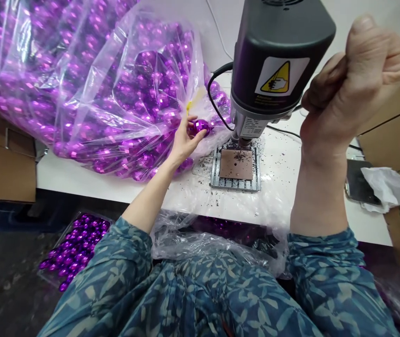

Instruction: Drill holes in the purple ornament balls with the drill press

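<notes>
Blue leaf-print sleeve, left grip narrow on a shiny purple bauble, clear plastic bag of baubles just behind it, right grip closed in a raised fist, just beside the grey drill press with its yellow hand-warning label

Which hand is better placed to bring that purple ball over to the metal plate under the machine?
Probably the left hand: its fingers are already on the purple mirrored ball, close to the metal plate. The right hand is raised in a fist beside the gray machine, farther from the ball.
</notes>
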Available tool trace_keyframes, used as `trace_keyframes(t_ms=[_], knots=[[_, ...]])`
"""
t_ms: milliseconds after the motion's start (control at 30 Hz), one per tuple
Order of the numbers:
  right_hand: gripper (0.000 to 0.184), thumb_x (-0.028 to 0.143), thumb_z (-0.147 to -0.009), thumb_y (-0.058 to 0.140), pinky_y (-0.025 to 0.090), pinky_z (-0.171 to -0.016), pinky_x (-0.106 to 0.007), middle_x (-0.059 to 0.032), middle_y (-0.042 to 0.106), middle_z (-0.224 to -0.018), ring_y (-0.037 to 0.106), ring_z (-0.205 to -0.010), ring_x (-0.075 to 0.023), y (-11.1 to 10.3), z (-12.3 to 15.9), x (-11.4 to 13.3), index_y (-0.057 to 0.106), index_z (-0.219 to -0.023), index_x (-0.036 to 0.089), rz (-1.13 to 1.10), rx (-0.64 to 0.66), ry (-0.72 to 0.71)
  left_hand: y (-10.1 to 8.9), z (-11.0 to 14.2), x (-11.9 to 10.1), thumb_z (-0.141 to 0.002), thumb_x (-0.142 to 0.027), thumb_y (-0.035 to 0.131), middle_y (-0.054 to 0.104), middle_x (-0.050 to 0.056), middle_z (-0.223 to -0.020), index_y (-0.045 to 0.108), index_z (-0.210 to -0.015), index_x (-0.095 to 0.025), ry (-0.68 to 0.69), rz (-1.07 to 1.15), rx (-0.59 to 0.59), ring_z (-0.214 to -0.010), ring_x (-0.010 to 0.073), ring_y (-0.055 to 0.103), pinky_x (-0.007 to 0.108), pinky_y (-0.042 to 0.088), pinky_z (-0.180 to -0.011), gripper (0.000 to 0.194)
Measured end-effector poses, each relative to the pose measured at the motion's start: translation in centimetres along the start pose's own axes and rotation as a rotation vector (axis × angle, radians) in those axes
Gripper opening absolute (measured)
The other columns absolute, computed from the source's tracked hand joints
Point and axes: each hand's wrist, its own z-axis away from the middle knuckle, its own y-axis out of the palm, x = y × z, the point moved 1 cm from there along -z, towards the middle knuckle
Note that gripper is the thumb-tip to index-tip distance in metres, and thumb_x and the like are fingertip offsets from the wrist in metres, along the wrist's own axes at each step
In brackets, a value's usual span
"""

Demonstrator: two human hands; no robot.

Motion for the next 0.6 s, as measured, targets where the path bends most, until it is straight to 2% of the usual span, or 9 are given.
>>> trace_keyframes(t_ms=[67,133,233,300,367,467,533,600], knots=[[0.061,0.033,-0.087,0.076,0.009,-0.032,-0.024,0.0093,0.019,-0.044,0.028,-0.033,-0.0025,0.0,0.0,0.0,0.025,-0.056,0.023,0.017,0.005,-0.007,0.3,1.8,-0.8,-0.095,-0.049,0.076,0.072,0.01,-0.123,0.063,-0.131,-0.028,-0.122,0.29,0.078,-0.106,0.0239,0.076,0.043,0.064,-0.094,0.044],[0.068,0.049,-0.079,0.08,0.008,-0.031,-0.025,0.0092,0.017,-0.043,0.025,-0.033,-0.0022,0.1,-0.1,0.0,0.022,-0.056,0.023,0.04,0.005,-0.014,1.3,3.4,-1.3,-0.093,-0.045,0.077,0.074,0.01,-0.124,0.066,-0.128,-0.028,-0.247,0.494,0.193,-0.102,0.0215,0.076,0.041,0.066,-0.092,0.04],[0.067,0.05,-0.078,0.077,0.01,-0.032,-0.026,0.0092,0.017,-0.043,0.026,-0.033,-0.0025,0.3,-0.1,0.0,0.02,-0.057,0.023,0.047,0.01,-0.012,3.2,4.6,-1.2,-0.093,-0.039,0.077,0.075,0.01,-0.129,0.067,-0.129,-0.027,-0.354,0.638,0.285,-0.109,0.0229,0.075,0.044,0.066,-0.096,0.039],[0.062,0.046,-0.081,0.074,0.01,-0.032,-0.027,0.0095,0.018,-0.043,0.025,-0.032,-0.0025,0.3,-0.1,-0.1,0.02,-0.057,0.024,0.05,-0.008,-0.012,4.3,4.7,-0.7,-0.098,-0.043,0.071,0.076,0.011,-0.129,0.068,-0.126,-0.025,-0.377,0.674,0.29,-0.114,0.0249,0.075,0.047,0.066,-0.096,0.033],[0.061,0.048,-0.08,0.073,0.008,-0.032,-0.029,0.0097,0.019,-0.042,0.023,-0.032,-0.0028,0.3,-0.1,-0.3,0.022,-0.057,0.024,0.056,-0.029,-0.027,5.2,4.5,0.0,-0.098,-0.049,0.071,0.077,0.012,-0.125,0.068,-0.12,-0.024,-0.377,0.687,0.273,-0.114,0.0254,0.075,0.047,0.066,-0.093,0.033],[0.063,0.063,-0.065,0.074,0.006,-0.033,-0.032,0.0097,0.019,-0.043,0.022,-0.033,-0.0036,0.2,0.0,-0.5,0.024,-0.058,0.025,0.054,-0.025,-0.06,6.0,4.4,1.1,-0.088,-0.058,0.082,0.079,0.01,-0.111,0.065,-0.111,-0.023,-0.361,0.628,0.25,-0.098,0.0228,0.077,0.041,0.067,-0.082,0.046],[0.065,0.068,-0.057,0.072,0.006,-0.034,-0.031,0.0098,0.02,-0.044,0.022,-0.034,-0.003,0.2,0.0,-0.6,0.023,-0.059,0.025,0.066,-0.011,-0.067,6.2,4.5,1.6,-0.077,-0.059,0.092,0.079,0.007,-0.102,0.062,-0.109,-0.022,-0.315,0.516,0.22,-0.089,0.0207,0.077,0.038,0.065,-0.08,0.057],[0.064,0.065,-0.069,0.07,0.008,-0.035,-0.029,0.0098,0.018,-0.045,0.022,-0.035,-0.0019,0.2,0.0,-0.5,0.021,-0.061,0.024,0.083,-0.015,-0.055,6.4,4.7,1.9,-0.071,-0.053,0.098,0.079,0.006,-0.1,0.06,-0.113,-0.022,-0.234,0.415,0.189,-0.091,0.0205,0.077,0.039,0.064,-0.086,0.064]])
